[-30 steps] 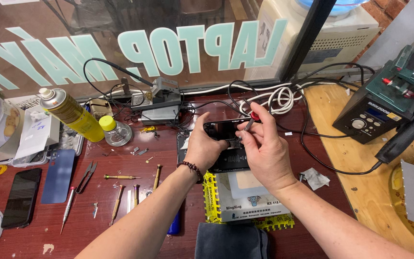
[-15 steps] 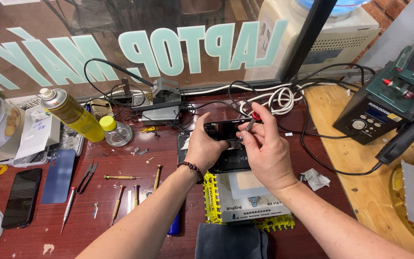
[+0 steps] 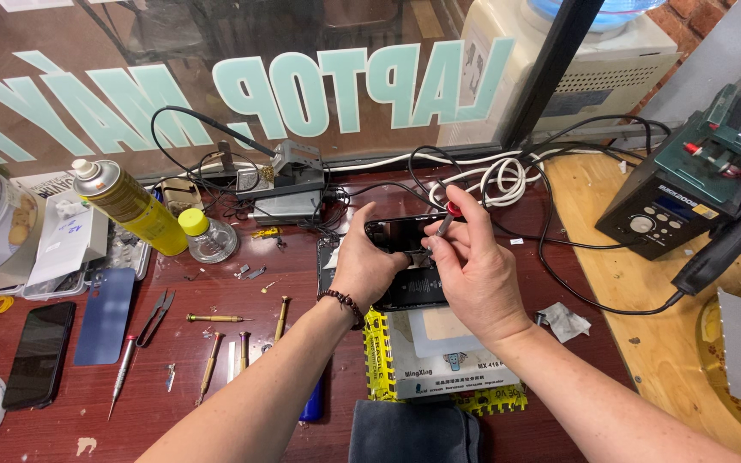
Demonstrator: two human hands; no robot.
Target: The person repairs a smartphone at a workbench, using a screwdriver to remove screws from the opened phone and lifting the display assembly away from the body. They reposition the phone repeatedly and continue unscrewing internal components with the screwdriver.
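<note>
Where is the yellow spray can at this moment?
In the head view, the yellow spray can leans at the left of the bench, beside the small yellow-capped bottle, far from both hands.

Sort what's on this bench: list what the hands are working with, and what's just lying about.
In use: left hand holding black phone; right hand holding red-tipped screwdriver.

Lying about: yellow spray can, loose screwdrivers, tweezers, blue back cover, white cable.

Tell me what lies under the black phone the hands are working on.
Under the phone and both hands sits a yellow-edged work mat on the red table. The left hand and right hand cover the mat's upper part, so anything there is hidden.
</note>
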